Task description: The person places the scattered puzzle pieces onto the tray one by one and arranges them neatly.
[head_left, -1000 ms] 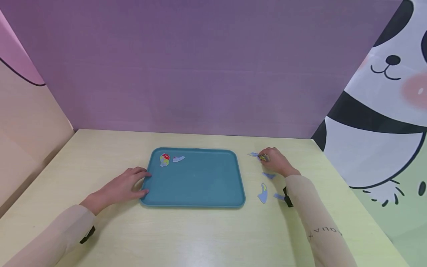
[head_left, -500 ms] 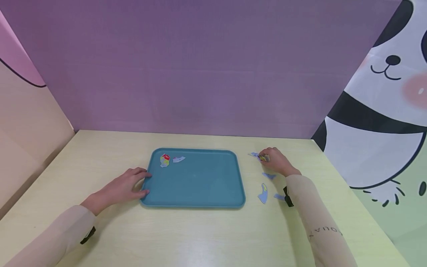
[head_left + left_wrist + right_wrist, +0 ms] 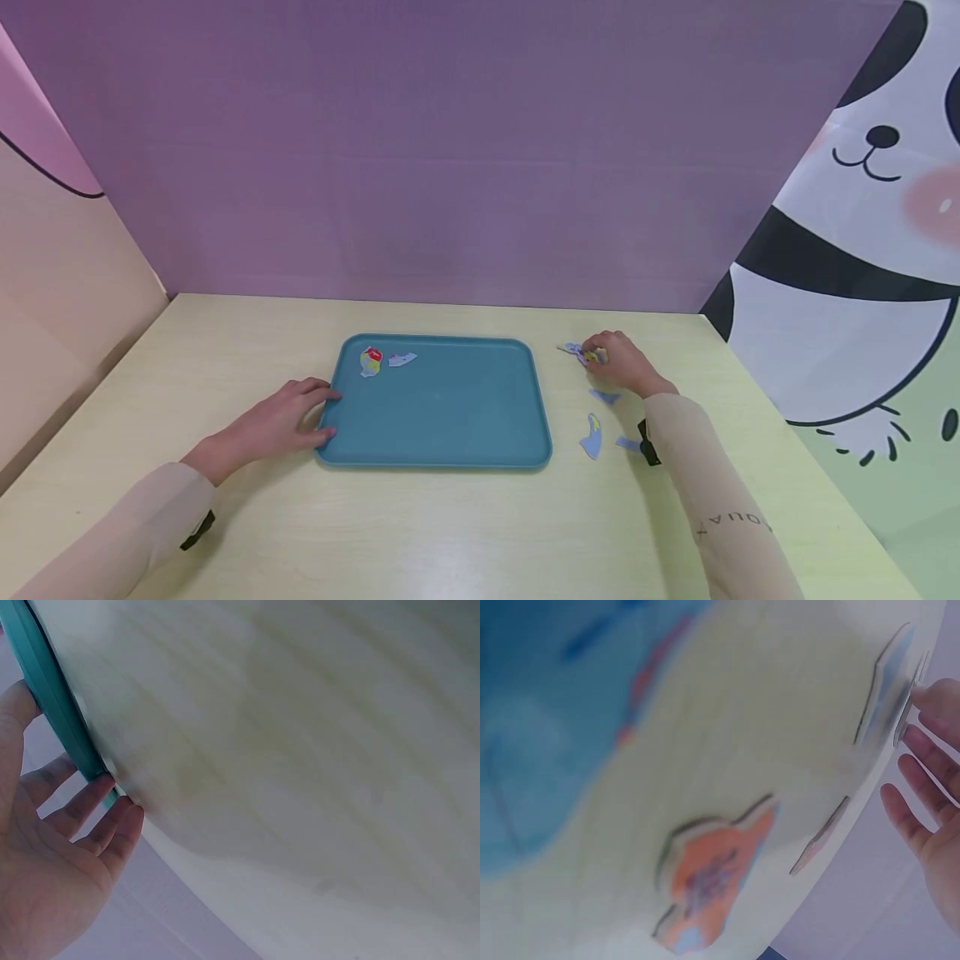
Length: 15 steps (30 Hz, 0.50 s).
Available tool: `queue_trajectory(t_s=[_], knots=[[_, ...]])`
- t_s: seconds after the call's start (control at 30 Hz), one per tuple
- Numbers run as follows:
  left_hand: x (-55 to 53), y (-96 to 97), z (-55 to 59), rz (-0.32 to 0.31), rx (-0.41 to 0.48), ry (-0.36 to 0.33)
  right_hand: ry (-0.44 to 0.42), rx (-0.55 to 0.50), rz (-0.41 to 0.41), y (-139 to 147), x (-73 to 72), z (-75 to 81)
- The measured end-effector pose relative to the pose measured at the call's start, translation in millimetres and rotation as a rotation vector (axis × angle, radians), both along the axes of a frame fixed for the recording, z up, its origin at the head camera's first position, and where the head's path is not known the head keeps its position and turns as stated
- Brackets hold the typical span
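Note:
My left hand (image 3: pixel 276 421) rests at the left end of a blue-green tray (image 3: pixel 442 408), its extended fingers and thumb touching the rim. Two cardboard puzzle pieces lie at the tray's upper left: a red-and-yellow piece (image 3: pixel 371 362) and a pale, narrow piece (image 3: pixel 402 360). Right of the tray, my right hand (image 3: pixel 624 364) pinches a thin puzzle piece (image 3: pixel 907 712) between thumb and forefinger, seen edge-on in the right wrist view. Beside those fingertips is a pale blue piece (image 3: pixel 572 347) on the table. The held piece's printed face is mostly hidden.
More loose pieces lie near my right forearm: a small blue piece (image 3: pixel 605 397), a curved blue piece (image 3: pixel 591 437) and one partly covered piece (image 3: pixel 628 443). An orange piece (image 3: pixel 712 881) shows in the right wrist view. A purple wall (image 3: pixel 450 167) stands behind the table.

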State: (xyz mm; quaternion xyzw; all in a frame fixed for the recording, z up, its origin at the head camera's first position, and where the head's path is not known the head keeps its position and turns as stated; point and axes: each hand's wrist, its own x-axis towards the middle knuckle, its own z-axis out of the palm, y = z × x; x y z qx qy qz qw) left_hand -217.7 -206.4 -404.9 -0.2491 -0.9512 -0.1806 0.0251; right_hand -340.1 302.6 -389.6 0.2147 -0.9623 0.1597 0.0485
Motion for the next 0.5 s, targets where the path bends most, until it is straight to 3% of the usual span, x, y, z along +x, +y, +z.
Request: queue_trajectory(t_s=[0.5], knots=[[2.1,1.7,2.9,-0.001,0.0,0.004,0.009,0.003,0.011,-11,5.4,10.0]])
